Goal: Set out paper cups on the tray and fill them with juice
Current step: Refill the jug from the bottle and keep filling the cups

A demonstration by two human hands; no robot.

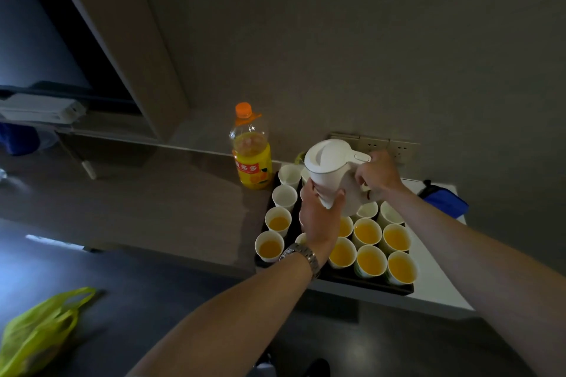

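A black tray (343, 280) on the counter carries several paper cups. Many hold orange juice, such as one filled cup (370, 261) at the front. Two cups at the back left, such as one empty cup (284, 196), have no juice in them. A white kettle (332, 167) hangs tilted over the back of the tray. My right hand (378, 176) grips its handle. My left hand (318, 217), with a metal watch on its wrist, holds the kettle's lower body from the left. Just left of the tray stands an orange juice bottle (252, 151), capped and partly full.
A wall socket panel (398, 148) sits behind the kettle. A blue pouch (444, 199) lies on the white counter right of the tray. A green plastic bag (39, 330) lies at the lower left on a dark surface. A dark window and a white device are at the far left.
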